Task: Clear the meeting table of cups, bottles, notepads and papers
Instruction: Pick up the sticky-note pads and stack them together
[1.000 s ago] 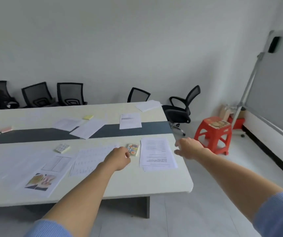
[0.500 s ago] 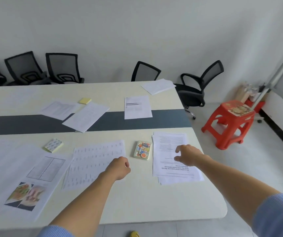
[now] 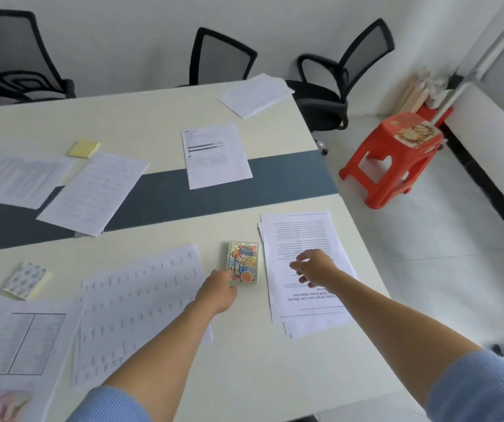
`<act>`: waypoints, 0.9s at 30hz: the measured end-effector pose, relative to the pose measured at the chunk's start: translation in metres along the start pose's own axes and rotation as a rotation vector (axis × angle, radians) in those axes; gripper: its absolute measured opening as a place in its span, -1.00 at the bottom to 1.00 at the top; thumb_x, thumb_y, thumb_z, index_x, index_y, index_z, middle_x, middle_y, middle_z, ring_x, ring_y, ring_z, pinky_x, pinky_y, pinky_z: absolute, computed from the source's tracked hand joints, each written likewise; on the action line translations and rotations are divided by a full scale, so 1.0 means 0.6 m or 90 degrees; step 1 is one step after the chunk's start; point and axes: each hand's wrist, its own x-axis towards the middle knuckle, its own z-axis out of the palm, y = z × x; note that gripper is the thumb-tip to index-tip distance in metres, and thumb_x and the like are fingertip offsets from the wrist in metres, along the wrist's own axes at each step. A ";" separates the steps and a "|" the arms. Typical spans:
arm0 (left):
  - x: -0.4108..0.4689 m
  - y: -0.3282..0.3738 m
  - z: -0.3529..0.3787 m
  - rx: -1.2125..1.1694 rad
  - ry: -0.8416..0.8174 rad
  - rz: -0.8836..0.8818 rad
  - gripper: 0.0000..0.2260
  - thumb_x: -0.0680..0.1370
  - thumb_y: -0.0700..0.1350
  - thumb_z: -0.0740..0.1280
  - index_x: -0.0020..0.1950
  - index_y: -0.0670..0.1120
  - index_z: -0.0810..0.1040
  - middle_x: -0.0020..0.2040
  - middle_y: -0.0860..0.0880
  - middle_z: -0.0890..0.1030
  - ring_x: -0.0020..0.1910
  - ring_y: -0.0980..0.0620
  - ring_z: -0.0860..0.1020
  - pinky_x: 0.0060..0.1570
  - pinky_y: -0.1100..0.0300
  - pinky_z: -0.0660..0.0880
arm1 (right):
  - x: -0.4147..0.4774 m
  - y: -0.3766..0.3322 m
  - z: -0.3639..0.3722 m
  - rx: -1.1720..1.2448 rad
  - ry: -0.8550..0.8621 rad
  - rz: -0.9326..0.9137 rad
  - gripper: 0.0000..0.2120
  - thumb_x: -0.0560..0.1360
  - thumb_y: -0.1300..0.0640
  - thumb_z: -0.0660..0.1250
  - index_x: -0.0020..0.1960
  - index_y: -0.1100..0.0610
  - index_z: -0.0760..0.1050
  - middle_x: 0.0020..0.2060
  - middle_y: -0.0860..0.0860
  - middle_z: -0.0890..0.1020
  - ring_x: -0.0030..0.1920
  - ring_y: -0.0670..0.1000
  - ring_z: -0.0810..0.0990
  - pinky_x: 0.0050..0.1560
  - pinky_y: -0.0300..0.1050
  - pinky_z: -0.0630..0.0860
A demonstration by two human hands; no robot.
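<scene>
A small spiral notepad with a cartoon cover (image 3: 243,259) lies on the cream meeting table (image 3: 275,370). My left hand (image 3: 218,290) touches its near left corner with the fingertips, holding nothing. Just right of the notepad lies a stack of printed papers (image 3: 301,236); my right hand (image 3: 313,267) hovers over its middle, fingers spread. More sheets lie about: a table printout (image 3: 135,306) under my left forearm, a sheet (image 3: 215,155) across the dark centre strip, one (image 3: 255,94) at the far corner, others (image 3: 92,193) at left. There are also a yellow sticky pad (image 3: 83,148) and a patterned pad (image 3: 25,280).
Black mesh office chairs (image 3: 342,77) stand along the far side and at the table's far right corner. A red plastic stool (image 3: 393,159) stands on the floor to the right, beside a whiteboard stand (image 3: 488,47). The table's right edge runs close to my right forearm.
My view has tilted down and closer to the table. My left hand moved forward to the notepad's corner. My right hand opened its fingers over the paper stack.
</scene>
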 end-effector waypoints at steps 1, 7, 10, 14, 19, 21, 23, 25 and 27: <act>0.009 -0.008 0.005 0.038 -0.013 -0.001 -0.56 0.59 -0.17 0.13 0.48 0.01 0.32 0.36 -0.13 0.36 0.24 -0.15 0.47 0.19 0.04 0.46 | 0.015 -0.006 0.012 -0.002 -0.006 -0.010 -0.64 0.52 0.04 0.38 0.27 0.14 0.49 -0.02 0.09 0.66 -0.11 0.06 0.66 -0.14 -0.08 0.58; 0.017 -0.044 0.027 0.181 -0.088 -0.004 -0.46 0.61 -0.14 0.11 0.58 0.09 0.06 0.38 -0.10 0.26 0.35 -0.11 0.30 0.24 0.00 0.40 | 0.078 -0.070 0.067 -0.329 -0.016 -0.213 -0.43 0.51 -0.03 0.40 0.46 0.03 0.32 0.32 0.01 0.51 0.28 0.06 0.49 0.21 -0.01 0.49; 0.022 -0.052 0.029 0.183 -0.072 0.000 -0.47 0.61 -0.14 0.11 0.57 0.10 0.10 0.36 -0.08 0.27 0.34 -0.08 0.29 0.23 0.01 0.41 | 0.107 -0.100 0.091 -0.461 -0.060 -0.294 -0.25 0.43 -0.08 0.49 0.49 0.05 0.23 0.38 0.03 0.42 0.31 0.08 0.44 0.20 0.03 0.49; 0.029 -0.062 0.024 0.129 -0.058 -0.008 -0.47 0.60 -0.19 0.09 0.55 0.14 0.16 0.31 -0.05 0.30 0.31 -0.05 0.30 0.21 0.03 0.42 | 0.128 -0.106 0.117 -0.558 -0.089 -0.293 -0.19 0.33 -0.15 0.55 0.43 0.06 0.26 0.25 0.07 0.40 0.22 0.09 0.41 0.13 0.00 0.51; 0.035 -0.068 0.025 0.094 -0.058 -0.021 -0.47 0.60 -0.20 0.09 0.55 0.12 0.17 0.32 -0.06 0.29 0.33 -0.06 0.29 0.23 -0.01 0.42 | 0.142 -0.109 0.117 -0.525 -0.077 -0.207 -0.18 0.26 -0.22 0.57 0.33 0.11 0.28 0.14 0.08 0.42 0.14 0.09 0.47 0.08 -0.04 0.49; 0.040 -0.069 0.024 0.090 -0.063 -0.025 -0.48 0.60 -0.19 0.09 0.55 0.12 0.17 0.34 -0.08 0.28 0.34 -0.07 0.28 0.25 -0.03 0.41 | 0.145 -0.113 0.115 -0.491 -0.078 -0.184 -0.20 0.25 -0.24 0.57 0.30 0.11 0.32 0.12 0.07 0.46 0.10 0.08 0.50 0.08 -0.04 0.51; 0.042 -0.067 0.018 0.079 -0.075 -0.029 -0.49 0.61 -0.19 0.09 0.54 0.12 0.18 0.35 -0.09 0.28 0.35 -0.08 0.28 0.26 -0.04 0.40 | 0.144 -0.119 0.111 -0.461 -0.073 -0.164 -0.25 0.26 -0.25 0.56 0.26 0.10 0.36 0.10 0.06 0.49 0.06 0.07 0.53 0.04 -0.05 0.52; 0.044 -0.067 0.009 0.055 -0.095 -0.038 -0.50 0.62 -0.17 0.09 0.54 0.13 0.19 0.38 -0.10 0.28 0.38 -0.09 0.28 0.28 -0.03 0.39 | 0.139 -0.128 0.106 -0.445 -0.051 -0.161 -0.33 0.29 -0.28 0.53 0.20 0.10 0.42 0.06 0.04 0.51 0.03 0.05 0.54 0.03 -0.04 0.54; 0.043 -0.072 -0.002 0.005 -0.119 -0.056 -0.52 0.62 -0.15 0.08 0.53 0.14 0.22 0.42 -0.10 0.28 0.41 -0.09 0.31 0.32 0.03 0.36 | 0.130 -0.141 0.102 -0.434 -0.033 -0.178 -0.43 0.34 -0.27 0.49 0.13 0.10 0.48 0.03 0.02 0.51 0.01 0.03 0.52 -0.01 -0.06 0.54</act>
